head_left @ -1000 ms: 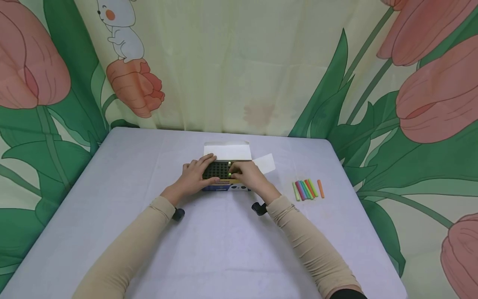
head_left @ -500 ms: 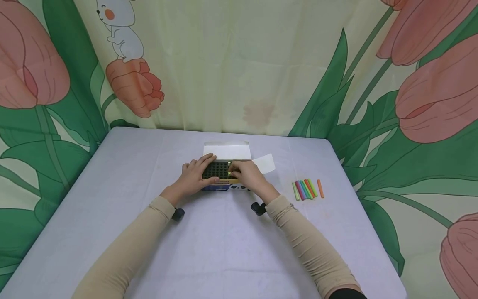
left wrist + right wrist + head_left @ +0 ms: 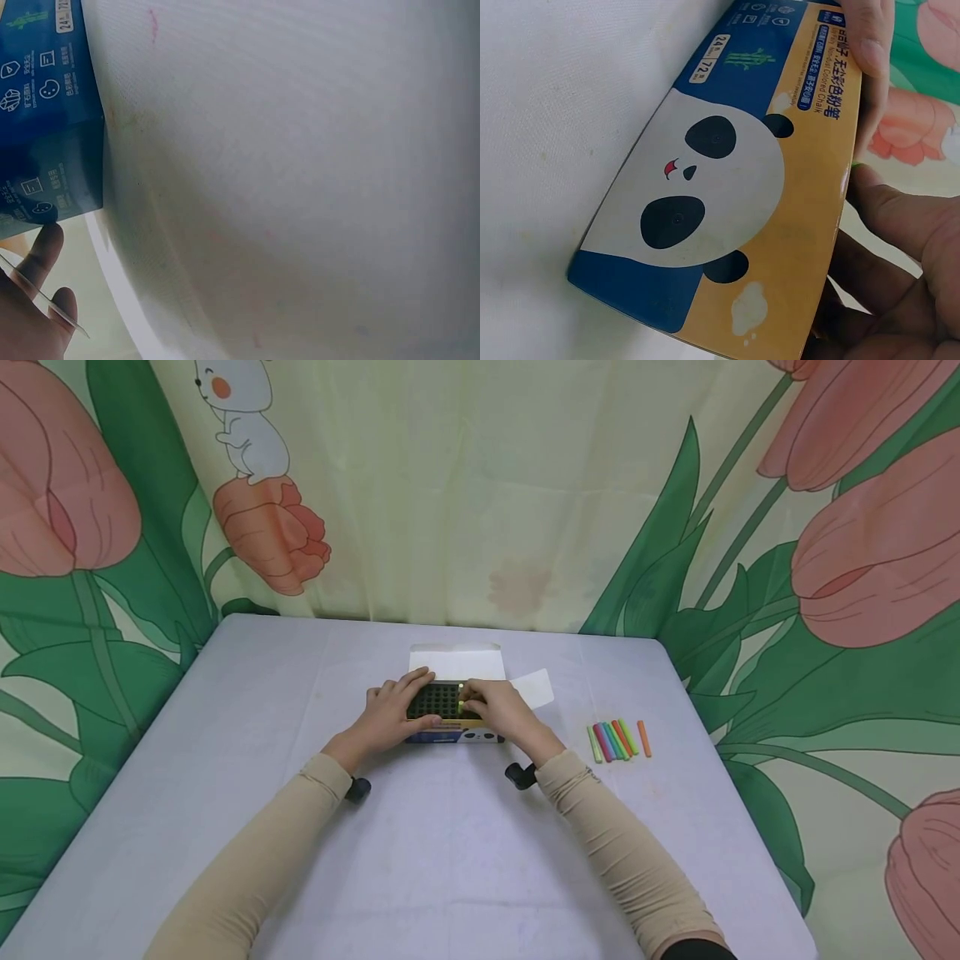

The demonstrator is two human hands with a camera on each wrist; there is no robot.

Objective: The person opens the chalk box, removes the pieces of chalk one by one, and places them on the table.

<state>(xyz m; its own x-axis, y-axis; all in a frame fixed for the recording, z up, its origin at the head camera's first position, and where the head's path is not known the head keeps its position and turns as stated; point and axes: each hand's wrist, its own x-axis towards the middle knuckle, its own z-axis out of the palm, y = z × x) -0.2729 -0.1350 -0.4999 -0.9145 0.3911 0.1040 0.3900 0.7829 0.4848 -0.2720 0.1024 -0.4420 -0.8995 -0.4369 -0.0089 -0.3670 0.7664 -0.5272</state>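
Observation:
A chalk box [image 3: 450, 737] with a panda front [image 3: 720, 172] stands with its white lid folded back, and a dark grid of holes shows inside. My left hand [image 3: 386, 714] holds the box's left end, fingers along the side and thumb over the front edge. At the grid's right part, my right hand [image 3: 498, 706] pinches a yellow-green chalk stick [image 3: 461, 704] between thumb and fingers. Most of that stick is hidden by the fingers and box. In the right wrist view, the right fingers [image 3: 892, 217] reach behind the box's top edge.
Several coloured chalk sticks [image 3: 613, 741] lie side by side on the white tablecloth [image 3: 450, 860], right of the box. An orange stick [image 3: 644, 738] lies slightly apart. The white side flap [image 3: 532, 688] sticks out to the right. A flower-print curtain [image 3: 450, 510] hangs behind the table.
The right hand shifts very slightly at the grid while pinching the chalk stick. The left hand, box and loose sticks stay put.

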